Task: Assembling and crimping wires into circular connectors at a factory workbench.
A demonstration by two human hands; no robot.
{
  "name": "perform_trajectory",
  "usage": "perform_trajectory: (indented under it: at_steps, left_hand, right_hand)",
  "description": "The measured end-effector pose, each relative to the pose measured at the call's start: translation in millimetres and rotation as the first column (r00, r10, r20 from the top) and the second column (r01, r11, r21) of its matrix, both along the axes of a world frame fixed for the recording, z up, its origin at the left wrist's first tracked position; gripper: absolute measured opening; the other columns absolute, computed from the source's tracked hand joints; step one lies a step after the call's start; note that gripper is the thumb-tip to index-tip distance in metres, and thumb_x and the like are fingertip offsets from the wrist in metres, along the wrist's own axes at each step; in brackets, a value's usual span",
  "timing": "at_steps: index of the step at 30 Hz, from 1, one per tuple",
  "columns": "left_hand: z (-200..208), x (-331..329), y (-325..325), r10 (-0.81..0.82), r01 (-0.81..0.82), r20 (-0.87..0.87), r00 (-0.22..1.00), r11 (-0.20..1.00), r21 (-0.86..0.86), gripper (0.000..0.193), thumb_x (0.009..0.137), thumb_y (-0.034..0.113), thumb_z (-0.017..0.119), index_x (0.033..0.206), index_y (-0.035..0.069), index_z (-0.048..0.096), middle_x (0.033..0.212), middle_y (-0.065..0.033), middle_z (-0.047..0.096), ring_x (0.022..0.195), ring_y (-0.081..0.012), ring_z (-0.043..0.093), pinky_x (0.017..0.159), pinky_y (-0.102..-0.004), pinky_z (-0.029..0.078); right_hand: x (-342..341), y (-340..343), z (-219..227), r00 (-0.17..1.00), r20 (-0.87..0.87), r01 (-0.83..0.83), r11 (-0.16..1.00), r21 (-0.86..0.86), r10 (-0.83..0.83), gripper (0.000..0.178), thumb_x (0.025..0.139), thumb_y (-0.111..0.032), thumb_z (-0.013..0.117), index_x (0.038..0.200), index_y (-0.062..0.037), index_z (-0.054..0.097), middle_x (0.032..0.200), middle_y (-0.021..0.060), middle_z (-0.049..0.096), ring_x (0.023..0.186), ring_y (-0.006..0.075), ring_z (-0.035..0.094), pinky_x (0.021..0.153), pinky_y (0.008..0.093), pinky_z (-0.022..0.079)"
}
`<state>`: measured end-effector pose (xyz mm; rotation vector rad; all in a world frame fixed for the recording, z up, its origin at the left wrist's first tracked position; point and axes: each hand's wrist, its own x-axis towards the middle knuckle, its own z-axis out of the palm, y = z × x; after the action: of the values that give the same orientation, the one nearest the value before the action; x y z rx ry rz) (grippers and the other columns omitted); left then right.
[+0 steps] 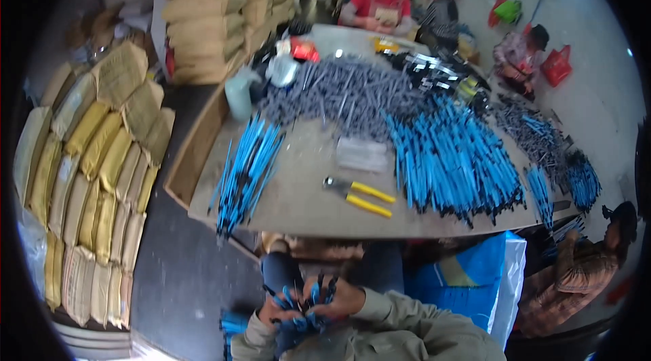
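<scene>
Close together over my lap are my left hand [271,311] and my right hand [344,298], each closed around thin blue sticks [298,324] with black ends. The sticks fan out between the fingers, and their exact number is hard to make out. In front of me on the table lie pliers [366,197] with yellow handles, apart from both hands. A large pile of the same blue sticks [454,164] spreads to the right of the pliers, and a smaller bunch [247,171] lies to the left.
Grey tubular pieces [346,90] are heaped across the table's middle, behind a clear plastic container [363,154]. A pale jug [241,93] stands at the left edge. Sacks [88,178] are stacked farther left. A blue bag [468,273] is beside my right leg. Several people sit around the table.
</scene>
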<state>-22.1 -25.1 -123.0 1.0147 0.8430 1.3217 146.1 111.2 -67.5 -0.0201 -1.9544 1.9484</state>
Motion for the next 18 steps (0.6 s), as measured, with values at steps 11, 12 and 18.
perform_trajectory:
  at_steps: [11, 12, 18]
  left_hand:
    - [-35.4, -6.9, 0.5, -0.149, 0.182, 0.295, 0.944, 0.980, -0.086, 0.048, 0.083, 0.029, 0.056, 0.115, -0.005, 0.046, 0.111, -0.0154, 0.054, 0.099, -0.0260, 0.054, 0.085, -0.0369, 0.043]
    - [-35.2, -7.6, 1.8, -0.150, 0.182, 0.291, 0.945, 0.980, -0.084, 0.048, 0.083, 0.029, 0.056, 0.115, -0.005, 0.046, 0.111, -0.0154, 0.054, 0.099, -0.0260, 0.054, 0.085, -0.0369, 0.043]
    - [-166.4, -24.4, 7.5, -0.369, 0.304, 0.093, 0.925, 0.864, 0.402, 0.048, 0.081, 0.030, 0.058, 0.117, 0.000, 0.047, 0.110, -0.0141, 0.054, 0.103, -0.0289, 0.051, 0.087, -0.0427, 0.042]
  right_hand:
    - [0.0, 16.4, 9.5, 0.986, -0.046, -0.159, 0.987, 0.008, 0.159, 0.023, 0.079, -0.012, 0.068, 0.093, -0.0020, 0.054, 0.090, 0.0083, 0.055, 0.081, 0.0190, 0.052, 0.075, 0.0304, 0.042]
    - [0.5, 16.2, 9.9, 0.982, -0.072, -0.176, 0.984, -0.016, 0.175, 0.022, 0.079, -0.012, 0.068, 0.094, -0.0019, 0.054, 0.089, 0.0085, 0.055, 0.081, 0.0191, 0.052, 0.075, 0.0302, 0.041]
    - [14.9, 8.7, 15.4, 0.981, -0.025, -0.193, 0.981, -0.027, 0.193, 0.020, 0.077, -0.011, 0.070, 0.090, -0.0019, 0.058, 0.088, 0.0095, 0.057, 0.081, 0.0190, 0.055, 0.073, 0.0302, 0.043]
